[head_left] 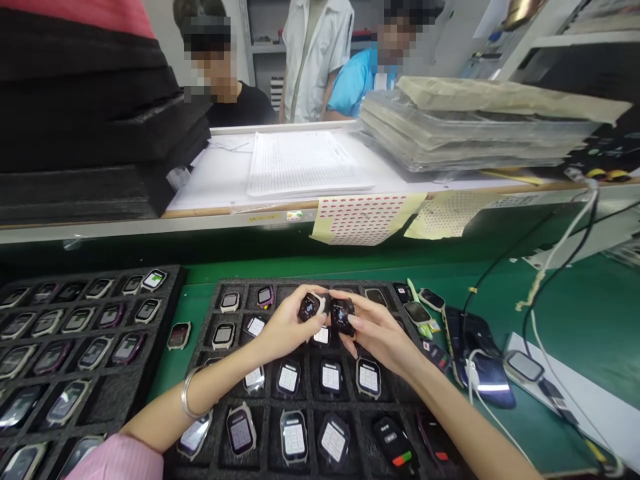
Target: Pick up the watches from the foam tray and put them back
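Note:
My left hand (285, 323) is closed on a smartwatch case (310, 307) whose dark screen shows a small bluish graphic. In my right hand (383, 333), thumb and fingers grip a second dark-screened smartwatch (343, 315). The two watches are side by side, close together, above the middle of a black foam tray (265, 417). In the tray's compartments lie several strapless smartwatches, such as a lit one with a white screen (289, 378) and a silver one (293, 437). A dark piece with a red and green end (395, 443) sits in a front compartment. My hands hide some compartments.
A second foam tray of watches (165, 363) stands left, with a lone watch (179, 335) between the trays. To the right lie a phone (475, 347), cables (537, 287) and another watch (524, 365). A shelf edge (210, 220) crosses behind, holding papers (300, 160). Three people are beyond.

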`<state>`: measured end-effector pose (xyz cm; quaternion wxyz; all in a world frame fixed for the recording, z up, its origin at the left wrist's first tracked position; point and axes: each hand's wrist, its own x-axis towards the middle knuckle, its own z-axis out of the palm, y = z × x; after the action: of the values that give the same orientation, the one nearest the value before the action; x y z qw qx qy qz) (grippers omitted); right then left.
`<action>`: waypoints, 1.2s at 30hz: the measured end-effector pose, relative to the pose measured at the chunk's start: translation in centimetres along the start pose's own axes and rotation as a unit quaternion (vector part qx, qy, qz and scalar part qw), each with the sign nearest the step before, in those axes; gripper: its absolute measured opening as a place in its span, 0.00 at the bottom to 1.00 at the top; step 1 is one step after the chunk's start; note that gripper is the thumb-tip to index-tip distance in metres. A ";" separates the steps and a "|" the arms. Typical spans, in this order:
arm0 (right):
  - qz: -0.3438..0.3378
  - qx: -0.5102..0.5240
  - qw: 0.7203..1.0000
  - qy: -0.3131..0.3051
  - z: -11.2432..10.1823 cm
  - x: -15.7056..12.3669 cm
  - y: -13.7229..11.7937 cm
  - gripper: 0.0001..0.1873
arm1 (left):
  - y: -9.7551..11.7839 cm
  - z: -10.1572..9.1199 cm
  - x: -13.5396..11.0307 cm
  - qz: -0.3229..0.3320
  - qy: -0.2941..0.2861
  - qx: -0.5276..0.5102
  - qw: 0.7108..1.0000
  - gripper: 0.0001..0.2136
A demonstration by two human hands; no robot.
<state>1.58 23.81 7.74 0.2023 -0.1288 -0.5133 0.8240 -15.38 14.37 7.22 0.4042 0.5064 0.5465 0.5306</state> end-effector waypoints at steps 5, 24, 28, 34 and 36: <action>0.009 -0.016 1.000 0.013 0.2 -0.1 -0.4 0.18 | 0.2 0.1 0.0 -0.006 -0.003 0.001 1.000 0.15; -0.019 -0.046 0.998 0.037 0.6 -0.6 -1.0 0.20 | 0.5 0.3 0.1 -0.021 -0.002 -0.060 0.998 0.15; -0.015 -0.052 0.998 0.029 0.2 -0.5 -0.9 0.19 | 0.6 0.2 0.0 -0.018 -0.001 -0.034 0.999 0.12; -0.017 -0.061 0.998 0.022 -0.4 -0.3 -0.7 0.21 | 1.0 0.2 -0.1 -0.019 -0.001 -0.016 1.000 0.13; -0.015 -0.060 0.997 0.034 -0.3 -0.3 -0.8 0.21 | 1.1 0.2 -0.2 -0.030 -0.011 -0.015 0.999 0.12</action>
<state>2.14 24.19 8.30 0.2238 -0.1609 -0.5569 0.7835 -15.00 14.11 8.27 0.4335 0.4892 0.5494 0.5205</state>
